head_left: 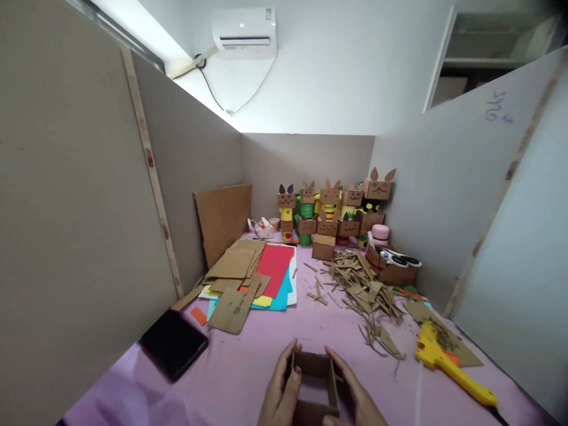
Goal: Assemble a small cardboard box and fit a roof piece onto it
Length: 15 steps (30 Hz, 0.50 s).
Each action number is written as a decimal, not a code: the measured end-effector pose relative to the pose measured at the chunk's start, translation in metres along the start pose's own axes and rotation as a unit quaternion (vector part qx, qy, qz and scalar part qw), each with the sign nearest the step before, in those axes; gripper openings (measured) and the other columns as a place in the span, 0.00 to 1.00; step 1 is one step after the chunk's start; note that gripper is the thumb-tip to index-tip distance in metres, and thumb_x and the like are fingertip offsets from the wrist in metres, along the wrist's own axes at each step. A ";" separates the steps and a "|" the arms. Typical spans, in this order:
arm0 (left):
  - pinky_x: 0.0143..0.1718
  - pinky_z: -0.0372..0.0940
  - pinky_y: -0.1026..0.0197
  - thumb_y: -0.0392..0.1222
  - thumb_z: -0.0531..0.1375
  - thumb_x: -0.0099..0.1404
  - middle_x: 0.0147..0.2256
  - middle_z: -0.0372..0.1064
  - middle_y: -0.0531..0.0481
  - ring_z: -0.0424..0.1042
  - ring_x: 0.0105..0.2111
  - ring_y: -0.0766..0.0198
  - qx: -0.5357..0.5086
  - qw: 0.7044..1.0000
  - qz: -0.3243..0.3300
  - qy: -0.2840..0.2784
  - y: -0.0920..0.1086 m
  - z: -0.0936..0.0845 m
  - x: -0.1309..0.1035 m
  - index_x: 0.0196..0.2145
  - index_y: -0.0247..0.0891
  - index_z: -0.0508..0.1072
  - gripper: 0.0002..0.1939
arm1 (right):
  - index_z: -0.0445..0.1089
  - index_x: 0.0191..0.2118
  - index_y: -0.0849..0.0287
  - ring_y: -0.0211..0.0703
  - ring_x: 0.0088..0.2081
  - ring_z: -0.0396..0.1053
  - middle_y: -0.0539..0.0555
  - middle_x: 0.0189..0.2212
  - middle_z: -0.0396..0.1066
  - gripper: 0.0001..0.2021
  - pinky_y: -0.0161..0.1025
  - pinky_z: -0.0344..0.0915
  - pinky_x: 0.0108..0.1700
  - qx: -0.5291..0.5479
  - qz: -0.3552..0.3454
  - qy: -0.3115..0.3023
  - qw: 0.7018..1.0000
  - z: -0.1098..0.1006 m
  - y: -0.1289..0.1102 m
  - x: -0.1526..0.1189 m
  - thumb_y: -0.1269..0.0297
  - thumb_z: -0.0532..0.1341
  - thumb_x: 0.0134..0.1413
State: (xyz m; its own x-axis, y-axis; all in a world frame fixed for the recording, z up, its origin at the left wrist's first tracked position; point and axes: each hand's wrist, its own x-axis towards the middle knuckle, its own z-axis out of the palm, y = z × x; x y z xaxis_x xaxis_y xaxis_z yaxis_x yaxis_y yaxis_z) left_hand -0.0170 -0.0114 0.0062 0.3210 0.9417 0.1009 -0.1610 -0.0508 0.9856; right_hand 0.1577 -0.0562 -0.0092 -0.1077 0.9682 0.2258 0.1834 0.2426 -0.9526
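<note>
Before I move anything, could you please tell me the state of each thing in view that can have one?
Cardboard frame: open on top, held.
Left hand: gripping the frame's left wall.
Right hand: against the frame's right wall.
Glue gun: lying down; powered or not, unclear.
Black tablet: flat, screen dark.
Brown box: open on top.
Scissors: in the box, handles out.
Cardboard sheet: propped upright.
Air conditioner: running or not, unclear.

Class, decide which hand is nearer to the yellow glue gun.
Right. The right hand is at the right side of the cardboard frame, left of the yellow glue gun; the left hand is at the opposite side, farther left.
</note>
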 end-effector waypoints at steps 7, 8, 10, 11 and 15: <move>0.61 0.46 0.53 0.61 0.53 0.60 0.57 0.60 0.47 0.55 0.58 0.55 0.010 1.000 0.001 0.000 -0.003 -0.001 0.002 0.55 0.42 0.62 0.31 | 0.45 0.63 0.70 0.56 0.63 0.46 0.69 0.62 0.48 0.54 0.46 0.46 0.62 -0.018 0.021 0.019 0.999 0.001 -0.004 -0.002 0.36 0.61 0.37; 0.61 0.46 0.54 0.61 0.53 0.60 0.57 0.60 0.47 0.55 0.58 0.55 0.012 1.000 0.004 -0.002 -0.002 -0.001 0.002 0.55 0.42 0.62 0.30 | 0.45 0.63 0.69 0.55 0.63 0.46 0.69 0.62 0.48 0.54 0.45 0.46 0.62 -0.016 0.019 0.019 1.000 0.001 -0.004 -0.003 0.36 0.61 0.37; 0.61 0.46 0.54 0.60 0.53 0.61 0.57 0.60 0.47 0.54 0.59 0.56 0.014 1.000 0.012 -0.007 -0.002 -0.001 0.001 0.55 0.43 0.62 0.29 | 0.45 0.63 0.69 0.54 0.63 0.47 0.68 0.62 0.49 0.52 0.44 0.48 0.61 -0.008 0.010 0.013 1.000 0.001 -0.001 -0.003 0.38 0.61 0.39; 0.61 0.46 0.54 0.60 0.53 0.61 0.57 0.60 0.47 0.55 0.59 0.56 0.015 1.000 0.014 -0.010 -0.003 -0.002 0.001 0.55 0.43 0.62 0.29 | 0.44 0.63 0.68 0.54 0.62 0.48 0.68 0.62 0.50 0.52 0.43 0.49 0.61 -0.004 0.009 0.006 1.000 0.001 0.003 -0.002 0.38 0.62 0.40; 0.60 0.47 0.54 0.60 0.53 0.61 0.57 0.61 0.45 0.56 0.58 0.54 0.009 1.000 0.015 -0.014 -0.008 -0.003 0.003 0.56 0.41 0.62 0.31 | 0.47 0.63 0.64 0.55 0.61 0.53 0.67 0.61 0.53 0.51 0.44 0.54 0.59 0.019 0.006 0.011 1.000 -0.001 0.026 0.000 0.38 0.63 0.38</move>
State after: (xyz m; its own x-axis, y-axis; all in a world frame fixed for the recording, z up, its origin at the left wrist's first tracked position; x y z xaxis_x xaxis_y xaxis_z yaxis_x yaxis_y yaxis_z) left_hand -0.0179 -0.0071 -0.0015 0.3426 0.9299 0.1336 -0.1537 -0.0848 0.9845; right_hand 0.1629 -0.0497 -0.0336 -0.0843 0.9724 0.2178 0.1470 0.2283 -0.9624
